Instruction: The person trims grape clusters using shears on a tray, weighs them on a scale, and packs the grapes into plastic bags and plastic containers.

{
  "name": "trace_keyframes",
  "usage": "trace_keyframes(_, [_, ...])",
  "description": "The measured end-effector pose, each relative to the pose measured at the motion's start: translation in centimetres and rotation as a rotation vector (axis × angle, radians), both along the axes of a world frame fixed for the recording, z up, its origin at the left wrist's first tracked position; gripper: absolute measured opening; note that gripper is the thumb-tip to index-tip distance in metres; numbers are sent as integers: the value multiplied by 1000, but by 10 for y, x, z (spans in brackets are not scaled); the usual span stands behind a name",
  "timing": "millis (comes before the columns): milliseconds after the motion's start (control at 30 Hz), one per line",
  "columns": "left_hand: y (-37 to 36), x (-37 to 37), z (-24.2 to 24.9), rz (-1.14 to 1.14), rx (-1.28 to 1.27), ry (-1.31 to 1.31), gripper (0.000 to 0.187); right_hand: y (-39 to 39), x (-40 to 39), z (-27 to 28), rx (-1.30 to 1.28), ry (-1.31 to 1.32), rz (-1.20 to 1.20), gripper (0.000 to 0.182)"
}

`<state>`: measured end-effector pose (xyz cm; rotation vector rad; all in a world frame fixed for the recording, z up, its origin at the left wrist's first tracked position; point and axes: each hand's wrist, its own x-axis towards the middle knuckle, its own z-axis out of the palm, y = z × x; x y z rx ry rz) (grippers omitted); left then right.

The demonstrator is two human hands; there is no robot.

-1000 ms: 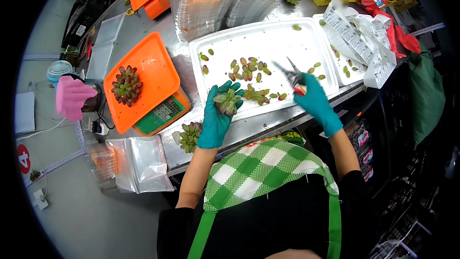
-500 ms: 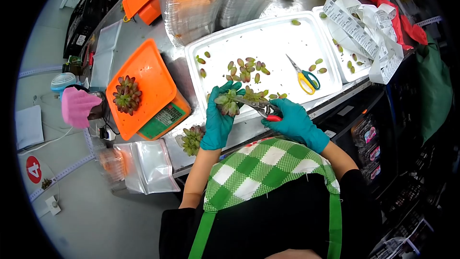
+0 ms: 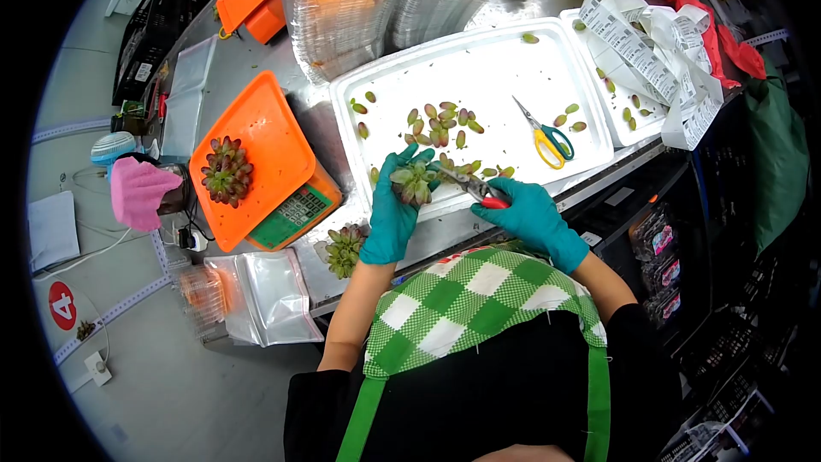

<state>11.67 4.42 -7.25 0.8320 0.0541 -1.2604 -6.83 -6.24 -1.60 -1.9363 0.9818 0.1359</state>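
Note:
My left hand (image 3: 392,213), in a teal glove, holds a green succulent rosette (image 3: 415,182) over the near edge of a white tray (image 3: 363,86). In my right hand (image 3: 531,216), also gloved, are red-handled pruning shears (image 3: 493,199), their blades pointing left at the rosette's side. Whether the blades touch a stem I cannot tell. Several loose reddish-green leaves (image 3: 442,123) lie in the tray beyond my hands, with yellow and teal scissors (image 3: 547,139) to the right. Another rosette (image 3: 345,250) sits left of my left wrist.
An orange scale (image 3: 270,145) with a dark rosette (image 3: 227,171) stands at the left. Clear plastic containers (image 3: 335,20) are stacked behind the tray. Printed paper strips (image 3: 637,53) lie over a second tray at the right. Plastic bags (image 3: 278,295) hang over the near left table edge.
The rosette in my left hand has turned slightly. The shears and my right hand have shifted a little to the right, and the view has moved slightly.

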Motion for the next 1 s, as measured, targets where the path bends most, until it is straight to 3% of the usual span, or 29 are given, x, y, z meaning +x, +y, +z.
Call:
trace_keyframes(67, [-6, 14, -10, -12, 46, 1, 47, -6, -1, -4, -94, -8, -63, 56])
trace_keyframes(100, [-15, 15, 2, 53, 142, -80, 46, -8, -2, -6, -139, -11, -94, 56])
trace_keyframes(167, [-34, 28, 33, -25, 198, -150, 42, -14, -4, -7, -138, 34, -138, 55])
trace_keyframes(267, [-60, 71, -12, -65, 123, -274, 47, -20, -12, -16, -192, 93, -147, 55])
trace_keyframes(300, [-65, 98, -41, -202, -33, -261, 44, -21, -15, -20, -211, 109, -129, 55])
trace_keyframes(367, [-89, 92, -7, -167, 166, -203, 42, -22, -20, -27, -250, 145, -93, 56])
trace_keyframes(467, [-116, 109, -25, -95, 213, -163, 34, -20, -25, -30, -202, 172, -100, 58])
trace_keyframes(567, [-131, 123, -55, -33, 232, -436, 31, -17, -29, -35, -194, 188, -140, 59])
trace_keyframes(600, [-137, 126, -58, -37, 307, -592, 30, -16, -30, -34, -190, 189, -138, 60])
trace_keyframes(700, [-145, 110, -65, 97, 494, -736, 31, -15, -34, -39, -212, 147, -152, 59])
trace_keyframes(833, [-131, 98, -34, 91, 248, -609, 25, -16, -34, -38, -263, 100, -200, 58])
trace_keyframes(867, [-122, 95, -21, -8, 237, -543, 31, -17, -35, -42, -300, 73, -202, 58])
trace_keyframes(967, [-109, 102, -34, 47, 365, -581, 40, -24, -34, -46, -447, 46, -155, 57])
trace_keyframes(1000, [-101, 98, -28, 44, 371, -598, 50, -26, -34, -50, -505, 53, -143, 57])
